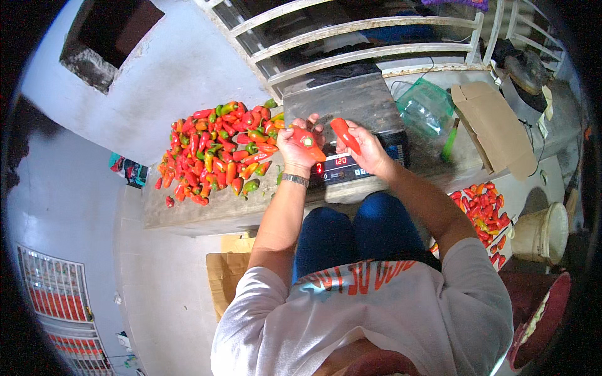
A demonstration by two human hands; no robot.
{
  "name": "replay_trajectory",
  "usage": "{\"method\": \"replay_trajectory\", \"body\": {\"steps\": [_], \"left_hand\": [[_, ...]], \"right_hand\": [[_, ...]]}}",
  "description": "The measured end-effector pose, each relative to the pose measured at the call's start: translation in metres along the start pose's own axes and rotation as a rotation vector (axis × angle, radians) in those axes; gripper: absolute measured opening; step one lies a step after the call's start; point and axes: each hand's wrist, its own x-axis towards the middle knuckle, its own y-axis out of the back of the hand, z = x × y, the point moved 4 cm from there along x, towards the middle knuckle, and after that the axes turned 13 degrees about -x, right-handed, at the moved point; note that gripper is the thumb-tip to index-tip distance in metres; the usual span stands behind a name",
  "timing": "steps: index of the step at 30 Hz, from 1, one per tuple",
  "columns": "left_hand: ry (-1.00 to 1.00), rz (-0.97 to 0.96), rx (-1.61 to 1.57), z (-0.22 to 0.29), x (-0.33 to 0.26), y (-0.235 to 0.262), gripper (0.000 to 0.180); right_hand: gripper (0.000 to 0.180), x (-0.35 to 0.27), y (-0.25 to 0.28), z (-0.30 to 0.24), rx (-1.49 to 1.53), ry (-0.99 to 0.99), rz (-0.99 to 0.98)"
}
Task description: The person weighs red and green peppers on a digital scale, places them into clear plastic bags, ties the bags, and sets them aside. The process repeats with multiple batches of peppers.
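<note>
My left hand (300, 145), with a dark band at its wrist, is closed around an orange-red pepper (308, 148) whose pale cut end faces up. In my right hand (367, 147) is a long red pepper (344, 136), held tilted by the fingers. Both hands are over the front of a digital scale (351, 169) with a lit red display and a broad metal platform (338, 97). To the left, a large heap of red, orange and green peppers (213, 150) spreads over the grey ledge (188, 219).
Right of the scale are a clear green plastic container (426, 106), a green-handled tool (449, 145) and an open cardboard box (495, 128). Lower right, more red peppers (483, 213) lie near a whitish bucket (542, 234). White metal railings (370, 28) run behind the ledge. Flattened cardboard (227, 276) lies below it.
</note>
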Motion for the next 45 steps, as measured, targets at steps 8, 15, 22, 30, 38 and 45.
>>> {"method": "replay_trajectory", "body": {"steps": [8, 15, 22, 30, 38, 45], "left_hand": [[-0.142, -0.166, 0.038, -0.011, -0.003, -0.024, 0.026], [-0.117, 0.043, -0.264, 0.022, 0.015, -0.002, 0.013], [-0.204, 0.291, 0.317, 0.027, 0.051, 0.030, 0.021], [-0.498, -0.281, 2.047, -0.017, 0.063, 0.037, 0.047], [-0.395, -0.091, 2.188, 0.007, 0.012, 0.019, 0.081], [-0.798, 0.410, 2.105, 0.145, -0.033, 0.090, 0.056]], "right_hand": [[0.059, -0.008, -0.044, -0.014, -0.296, -0.026, 0.057], [0.053, 0.003, -0.038, -0.020, -0.545, 0.147, -0.014], [0.055, 0.052, 0.039, -0.028, -1.238, 0.130, 0.289], [0.058, 0.098, 0.070, -0.013, -1.400, -0.079, 0.662], [0.064, 0.085, 0.037, -0.018, -2.002, -0.341, 0.585], [0.058, 0.018, -0.017, -0.036, -1.847, 0.412, 0.281]]}}
